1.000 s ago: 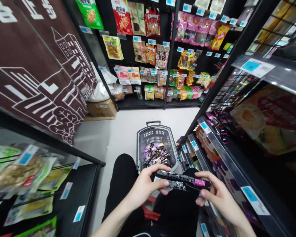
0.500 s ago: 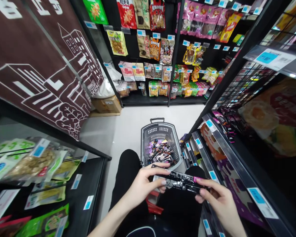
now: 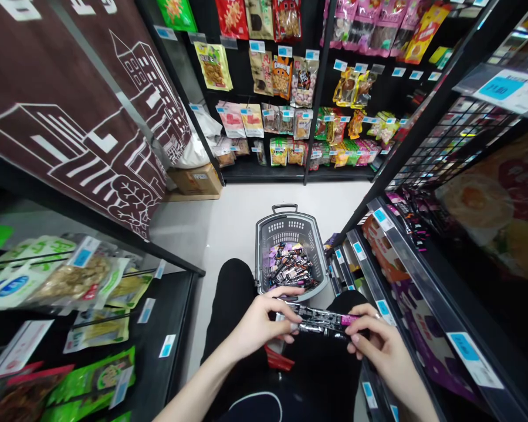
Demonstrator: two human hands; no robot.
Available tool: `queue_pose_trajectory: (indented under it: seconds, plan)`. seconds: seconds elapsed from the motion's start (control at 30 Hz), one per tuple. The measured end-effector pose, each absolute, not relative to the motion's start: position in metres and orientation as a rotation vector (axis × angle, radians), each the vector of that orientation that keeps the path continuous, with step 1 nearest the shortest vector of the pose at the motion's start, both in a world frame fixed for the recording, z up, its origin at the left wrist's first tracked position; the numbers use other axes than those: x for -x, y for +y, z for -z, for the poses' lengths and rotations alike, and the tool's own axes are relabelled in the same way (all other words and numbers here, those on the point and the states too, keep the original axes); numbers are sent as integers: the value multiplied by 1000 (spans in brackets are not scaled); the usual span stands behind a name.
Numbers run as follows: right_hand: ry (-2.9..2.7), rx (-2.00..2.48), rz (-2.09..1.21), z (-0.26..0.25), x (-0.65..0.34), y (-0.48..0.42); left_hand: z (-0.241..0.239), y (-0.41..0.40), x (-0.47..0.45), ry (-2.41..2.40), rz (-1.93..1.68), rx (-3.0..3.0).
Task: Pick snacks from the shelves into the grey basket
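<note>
A few long, shiny black snack packets with pink ends lie stretched between my two hands, above my lap. My left hand pinches their left end between thumb and fingers. At the pink end, my right hand grips them with thumb and fingertips. Just beyond my hands, a grey shopping basket stands on the floor with its handle at the far side. Inside it lies a loose heap of similar dark packets, some purple. How many packets I hold cannot be told.
A shelf with price tags and black-pink packets runs along my right. Hanging snack bags fill the left rack. Ahead stands a wall rack of bagged snacks, with a cardboard box at its left. Red material shows by my lap.
The camera view has shifted slightly, so the surroundings sit a little further right. Both hands keep hold of the packets, and my right fingers have shifted a little at the pink end.
</note>
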State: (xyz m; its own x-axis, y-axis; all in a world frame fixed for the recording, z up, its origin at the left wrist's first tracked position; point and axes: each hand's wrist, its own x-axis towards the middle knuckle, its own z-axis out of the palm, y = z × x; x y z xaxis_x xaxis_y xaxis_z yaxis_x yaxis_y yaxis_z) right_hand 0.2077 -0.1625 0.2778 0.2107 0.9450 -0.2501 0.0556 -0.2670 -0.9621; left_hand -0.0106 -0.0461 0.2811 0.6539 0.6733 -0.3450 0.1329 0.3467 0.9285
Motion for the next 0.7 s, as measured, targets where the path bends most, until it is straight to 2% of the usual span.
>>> queue_pose_trajectory:
  seconds: [0.1, 0.3, 0.47, 0.7]
  plan:
    - [-993, 1612, -1106, -275, -201, -160, -283, -48, 8, 857, -474, -1299]
    - [-1007, 1817, -657, -263, -188, -148, -283, -48, -2, 1072, -740, -1551]
    - [-987, 1773, -692, -261, -188, -149, -279, -43, 0, 982, -723, -1313]
    - [-722, 1516, -982, -271, -197, -157, -276, -32, 21, 581, -417, -1088]
